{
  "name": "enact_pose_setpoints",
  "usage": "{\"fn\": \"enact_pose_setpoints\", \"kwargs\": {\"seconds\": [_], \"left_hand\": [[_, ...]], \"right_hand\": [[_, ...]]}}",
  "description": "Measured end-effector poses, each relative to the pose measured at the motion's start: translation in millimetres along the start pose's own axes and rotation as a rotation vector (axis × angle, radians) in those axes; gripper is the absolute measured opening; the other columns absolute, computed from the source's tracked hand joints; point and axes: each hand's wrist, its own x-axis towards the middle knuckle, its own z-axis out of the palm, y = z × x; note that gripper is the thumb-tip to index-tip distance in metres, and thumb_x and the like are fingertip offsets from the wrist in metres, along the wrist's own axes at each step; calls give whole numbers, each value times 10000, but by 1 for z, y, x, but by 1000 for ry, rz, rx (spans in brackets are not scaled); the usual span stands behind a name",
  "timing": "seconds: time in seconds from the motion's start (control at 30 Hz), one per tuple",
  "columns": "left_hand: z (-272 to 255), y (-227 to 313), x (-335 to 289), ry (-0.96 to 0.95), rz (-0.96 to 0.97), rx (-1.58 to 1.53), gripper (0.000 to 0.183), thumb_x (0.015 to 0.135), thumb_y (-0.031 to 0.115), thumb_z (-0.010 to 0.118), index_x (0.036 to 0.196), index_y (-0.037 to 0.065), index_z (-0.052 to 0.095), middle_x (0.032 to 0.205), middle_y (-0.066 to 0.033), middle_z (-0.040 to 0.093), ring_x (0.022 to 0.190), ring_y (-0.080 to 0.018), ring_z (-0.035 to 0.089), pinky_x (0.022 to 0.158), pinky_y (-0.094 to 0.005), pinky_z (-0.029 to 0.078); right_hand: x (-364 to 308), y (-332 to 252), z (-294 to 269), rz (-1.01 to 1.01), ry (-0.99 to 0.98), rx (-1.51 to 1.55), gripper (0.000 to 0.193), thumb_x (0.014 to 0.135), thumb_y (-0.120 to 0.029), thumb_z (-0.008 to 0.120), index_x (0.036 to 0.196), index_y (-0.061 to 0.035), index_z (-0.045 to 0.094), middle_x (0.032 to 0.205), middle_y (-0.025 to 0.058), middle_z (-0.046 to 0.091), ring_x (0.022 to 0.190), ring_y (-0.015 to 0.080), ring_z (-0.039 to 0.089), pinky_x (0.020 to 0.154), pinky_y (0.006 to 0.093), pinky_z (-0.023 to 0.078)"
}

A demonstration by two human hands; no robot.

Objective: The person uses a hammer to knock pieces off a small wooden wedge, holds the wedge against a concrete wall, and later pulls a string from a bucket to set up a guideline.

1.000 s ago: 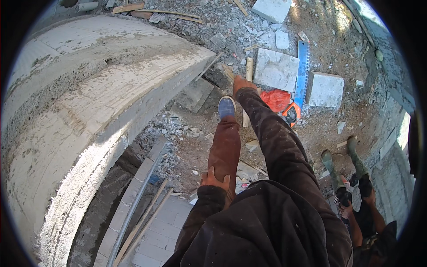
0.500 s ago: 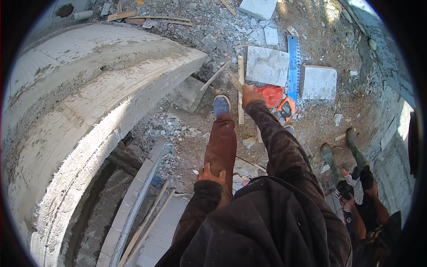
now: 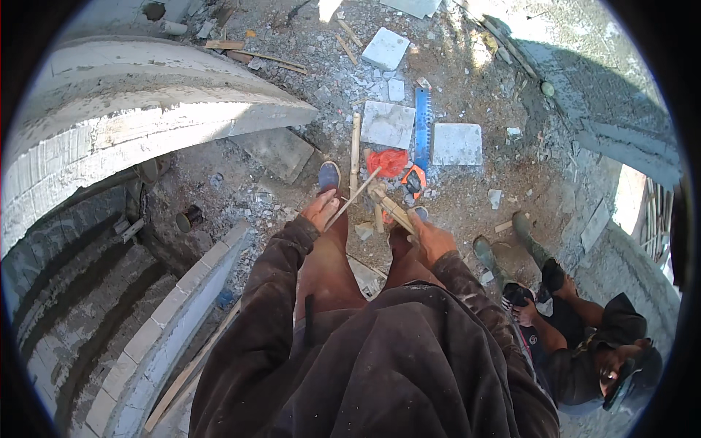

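Note:
My right hand [image 3: 436, 241] is closed around a thick wooden stick [image 3: 396, 212] with a knobby far end, held in front of my legs. A thin pale stick [image 3: 355, 196] slants across beside that end; whether the two are joined, I cannot tell. My left hand [image 3: 319, 211] is over my left leg with fingers stretched out, and the thin stick's lower end crosses or touches them. Beyond my hands, a handsaw [image 3: 422, 131] with a blue blade and orange-black handle lies on the ground, next to a crumpled red plastic bag [image 3: 388, 163].
Pale square blocks [image 3: 388, 124] and a long wooden pole [image 3: 355, 150] lie on rubble ahead. A curved concrete wall [image 3: 168, 124] stands at left, above a pit with a low block wall [image 3: 150, 343]. A co-worker [image 3: 584, 343] in dark clothes is at right.
My right hand has come back from the ground with the thick stick, and the thin stick has moved along with it. My left hand has shifted from my thigh toward the thin stick's end.

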Motion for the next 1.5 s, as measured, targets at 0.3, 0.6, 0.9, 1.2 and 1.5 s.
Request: {"fn": "enact_pose_setpoints", "kwargs": {"seconds": [0.3,0.6,0.9,1.2,1.5], "left_hand": [[31,151,-177,-424,-83,-849,279,1083,274,544,1249,49,539,1061,-90,649,860,-208,725,788,-382,624],[46,202,-265,-216,-29,-821,317,1047,211,585,1251,76,384,892,-138,645,468,-165,571,336,-269,405],[-13,151,-332,-435,11,-813,563,1005,200,671,1478,109,378,878,-88,611,513,-148,560,364,-256,413],[-107,103,-369,-482,89,-788,492,987,129,681,1392,112,402,886,-100,615,568,-164,594,379,-281,463],[-174,108,-372,-344,239,-708,530,968,75,664,1411,42,375,1010,-147,673,643,-187,675,453,-301,566]], "right_hand": [[-153,-43,-79,-150,78,-134,647,907,-167,617,1515,-195,400,1061,201,658,862,464,686,710,579,544],[-236,-76,-46,-174,189,-101,595,920,-179,600,1488,-152,428,1128,214,670,957,426,695,753,547,551],[-245,-118,106,-103,99,687,462,1012,-220,532,1456,-117,457,1051,212,697,881,381,698,707,494,520],[-291,-223,231,-103,280,610,631,969,-222,646,1530,-150,367,1028,254,664,957,463,658,816,536,494],[-349,-311,154,-220,740,395,568,986,-271,640,1481,-127,404,1046,257,672,998,491,645,857,524,492]]}}
